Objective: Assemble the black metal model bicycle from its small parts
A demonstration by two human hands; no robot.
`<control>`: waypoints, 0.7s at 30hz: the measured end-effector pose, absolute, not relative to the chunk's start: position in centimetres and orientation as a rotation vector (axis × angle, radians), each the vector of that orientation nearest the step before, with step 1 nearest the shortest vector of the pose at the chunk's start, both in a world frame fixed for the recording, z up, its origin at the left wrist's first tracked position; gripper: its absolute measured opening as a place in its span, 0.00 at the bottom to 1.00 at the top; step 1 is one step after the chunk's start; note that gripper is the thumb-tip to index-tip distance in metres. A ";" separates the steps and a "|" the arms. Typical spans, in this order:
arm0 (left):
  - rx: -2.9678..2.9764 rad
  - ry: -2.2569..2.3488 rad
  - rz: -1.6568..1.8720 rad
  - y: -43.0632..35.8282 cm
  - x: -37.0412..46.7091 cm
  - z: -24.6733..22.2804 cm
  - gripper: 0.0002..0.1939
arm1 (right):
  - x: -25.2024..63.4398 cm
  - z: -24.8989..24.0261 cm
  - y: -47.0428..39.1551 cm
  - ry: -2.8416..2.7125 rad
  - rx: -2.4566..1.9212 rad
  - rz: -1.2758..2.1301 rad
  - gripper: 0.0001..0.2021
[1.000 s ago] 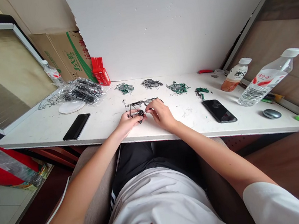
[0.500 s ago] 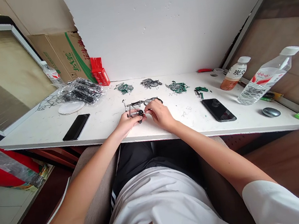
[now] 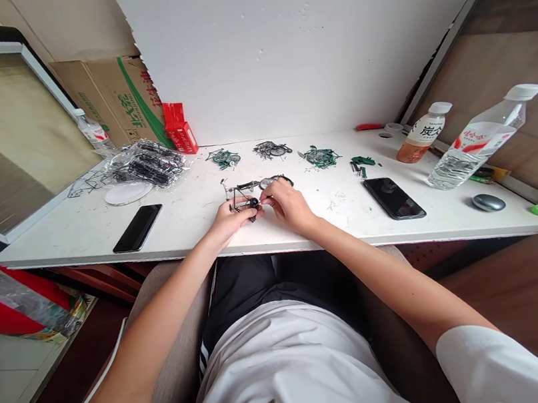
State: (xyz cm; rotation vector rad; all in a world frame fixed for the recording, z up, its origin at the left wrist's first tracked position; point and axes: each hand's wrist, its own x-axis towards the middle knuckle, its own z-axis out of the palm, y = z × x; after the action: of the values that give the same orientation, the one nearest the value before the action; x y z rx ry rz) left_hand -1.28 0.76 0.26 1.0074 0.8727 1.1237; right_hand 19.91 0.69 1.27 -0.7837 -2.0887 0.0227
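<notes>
My left hand (image 3: 224,224) is closed around a small black model bicycle frame (image 3: 253,202) with a round part on it, just above the table's front. Against the right side of that frame, my right hand (image 3: 291,206) pinches a tiny thin piece that I cannot make out. Right behind both hands lie more black model bicycle parts (image 3: 245,185), among them a spoked wheel partly hidden by the right hand.
Green and black part clusters (image 3: 319,156) lie along the back of the white table (image 3: 191,223). Phones (image 3: 137,228) flank the hands. Left stands a plastic bag of black parts (image 3: 147,166); right, a water bottle (image 3: 479,140), a tea bottle (image 3: 423,134) and a grey oval object (image 3: 488,202).
Almost nothing differs. Both hands keep the same hold in the same place, with at most a very slight shift of the view.
</notes>
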 end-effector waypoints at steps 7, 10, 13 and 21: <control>1.026 0.889 1.114 0.8 -1.3 0.3 0.30 | 20.0 1.1 0.8 -2.134 -0.771 -0.091 0.12; 1.031 0.891 1.111 0.8 -1.3 0.3 0.30 | 20.0 1.0 0.8 -2.126 -0.753 -0.130 0.12; 1.036 0.902 1.110 0.8 -1.2 0.2 0.30 | 19.9 0.9 0.9 -2.122 -0.749 -0.150 0.11; 1.048 0.921 1.113 0.9 -1.3 0.1 0.31 | 20.0 0.8 0.9 -2.125 -0.770 -0.128 0.11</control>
State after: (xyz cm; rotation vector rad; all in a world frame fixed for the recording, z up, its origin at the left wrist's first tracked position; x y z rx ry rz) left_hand -1.26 0.90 0.11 1.0484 0.9210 1.1129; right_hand 20.02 0.95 0.82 -0.7698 -2.1252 -0.1279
